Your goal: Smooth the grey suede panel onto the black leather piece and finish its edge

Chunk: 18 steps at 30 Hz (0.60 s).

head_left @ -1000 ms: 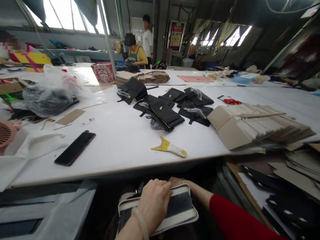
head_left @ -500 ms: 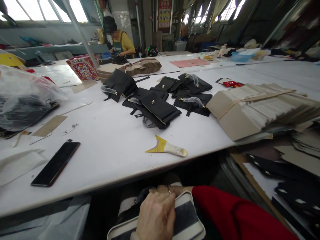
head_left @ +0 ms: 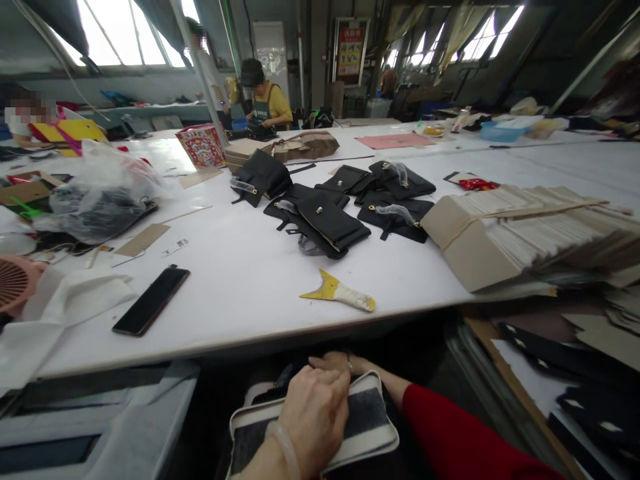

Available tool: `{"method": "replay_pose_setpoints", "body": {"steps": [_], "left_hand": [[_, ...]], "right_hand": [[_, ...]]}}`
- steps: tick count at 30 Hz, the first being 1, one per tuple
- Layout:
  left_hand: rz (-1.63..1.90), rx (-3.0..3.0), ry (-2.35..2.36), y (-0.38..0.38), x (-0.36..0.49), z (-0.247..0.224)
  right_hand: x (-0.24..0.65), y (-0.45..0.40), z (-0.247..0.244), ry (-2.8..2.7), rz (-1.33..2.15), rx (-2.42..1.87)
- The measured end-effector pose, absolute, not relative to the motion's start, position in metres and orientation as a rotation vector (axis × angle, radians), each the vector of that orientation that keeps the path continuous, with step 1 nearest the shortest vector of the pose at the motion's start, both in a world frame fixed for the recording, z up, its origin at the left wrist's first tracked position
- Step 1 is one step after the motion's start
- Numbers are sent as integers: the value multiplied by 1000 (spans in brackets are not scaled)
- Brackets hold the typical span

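Note:
On my lap lies a flat dark-and-white striped piece with a raised white rim (head_left: 373,427), like a bag panel or small bag; its exact kind does not show. My left hand (head_left: 315,410), a pale bangle at its wrist, lies across it with fingers bent and pressed together at its far part. Just beyond, my right hand (head_left: 336,362) comes in from a red sleeve at the piece's far edge. Its fingers are bent and partly covered by my left hand. Ahead on the white table (head_left: 240,293) is a yellow fork-ended tool with a wrapped white handle (head_left: 340,291).
Several black bags (head_left: 333,223) with plastic-wrapped handles lie mid-table. A banded stack of card pieces (head_left: 525,233) is at right, a phone (head_left: 153,300) at left. Near the left edge are a plastic bag (head_left: 107,193) and a pink fan (head_left: 17,283). A co-worker (head_left: 270,107) works across the table.
The view has turned up and to the left, bringing the pink fan and another person at far left into sight. Both hands stay at the striped piece, with little change in their grip.

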<state>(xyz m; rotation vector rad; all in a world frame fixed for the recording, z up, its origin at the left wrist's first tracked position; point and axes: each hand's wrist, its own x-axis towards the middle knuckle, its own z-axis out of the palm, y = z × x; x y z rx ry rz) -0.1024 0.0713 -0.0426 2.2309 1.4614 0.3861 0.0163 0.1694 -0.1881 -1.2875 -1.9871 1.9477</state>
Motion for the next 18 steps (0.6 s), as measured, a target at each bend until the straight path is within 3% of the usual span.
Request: {"method": "replay_pose_setpoints", "body": {"steps": [10,18], "left_hand": [[282,2293,1486,66,-103,-35],[248,2289,1479,66,-105,-30]], "right_hand": [[84,168,-69,-1986,1958,-1219],[77,167,-54,-2223,1906,-1135]]}}
